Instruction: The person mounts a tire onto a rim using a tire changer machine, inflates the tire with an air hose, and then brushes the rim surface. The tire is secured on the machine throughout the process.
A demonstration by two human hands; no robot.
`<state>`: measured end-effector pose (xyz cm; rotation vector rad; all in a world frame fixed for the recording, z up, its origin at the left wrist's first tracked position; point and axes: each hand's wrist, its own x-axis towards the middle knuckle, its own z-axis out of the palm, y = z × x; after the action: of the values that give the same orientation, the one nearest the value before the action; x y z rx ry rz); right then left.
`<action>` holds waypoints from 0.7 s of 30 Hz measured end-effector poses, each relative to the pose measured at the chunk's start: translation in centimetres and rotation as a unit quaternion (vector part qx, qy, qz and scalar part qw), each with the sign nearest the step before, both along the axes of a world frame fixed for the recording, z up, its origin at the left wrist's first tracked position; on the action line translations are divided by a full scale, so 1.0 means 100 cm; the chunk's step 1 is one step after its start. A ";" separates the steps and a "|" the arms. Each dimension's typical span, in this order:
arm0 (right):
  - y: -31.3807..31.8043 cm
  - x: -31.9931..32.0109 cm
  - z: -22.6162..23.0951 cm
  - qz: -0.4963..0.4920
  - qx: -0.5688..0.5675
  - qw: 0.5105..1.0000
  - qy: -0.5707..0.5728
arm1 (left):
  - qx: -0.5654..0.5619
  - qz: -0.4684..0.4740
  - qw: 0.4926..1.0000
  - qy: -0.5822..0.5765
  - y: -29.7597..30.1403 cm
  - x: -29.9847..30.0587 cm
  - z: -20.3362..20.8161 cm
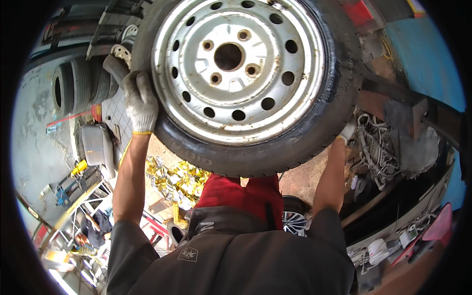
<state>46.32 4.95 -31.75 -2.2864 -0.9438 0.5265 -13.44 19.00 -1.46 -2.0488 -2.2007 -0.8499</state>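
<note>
A car wheel (pixel 196 113), its silver steel rim mounted in a black tyre, is raised in front of me with the rim face toward me. My left hand (pixel 140 105), in a white knitted glove with a yellow cuff, grips the tyre's left side with curled fingers. Beside those fingertips is a dark, blunt-ended piece (pixel 115 71) whose kind I cannot make out. At the tyre's lower right edge, my right hand (pixel 347 132) supports the wheel; only part of its pale glove shows, the fingers hidden behind the rubber.
Several tyres (pixel 81 86) stand against the left wall, with a grey seat-like piece (pixel 96 145) below them. Crumpled gold foil (pixel 177 182) lies on the floor. To the right are a dark metal arm (pixel 418 101) and tangled metal parts (pixel 376 150). Another wheel (pixel 294 221) lies near my legs.
</note>
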 end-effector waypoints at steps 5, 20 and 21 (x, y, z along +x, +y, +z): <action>-0.023 0.003 0.141 -0.066 0.111 0.977 0.171 | 0.018 0.017 1.000 -0.010 -0.002 0.005 0.003; -0.034 -0.163 0.458 0.272 0.113 0.947 0.128 | 0.024 0.089 0.983 -0.157 -0.051 -0.058 -0.023; -0.028 -0.183 0.461 0.305 0.070 0.944 0.105 | -0.040 0.117 0.961 -0.246 -0.072 -0.062 -0.013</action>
<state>28.06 2.16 14.37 -1.7410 -1.5270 0.9057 -19.59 11.82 -2.78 -1.6868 -2.6900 -1.3806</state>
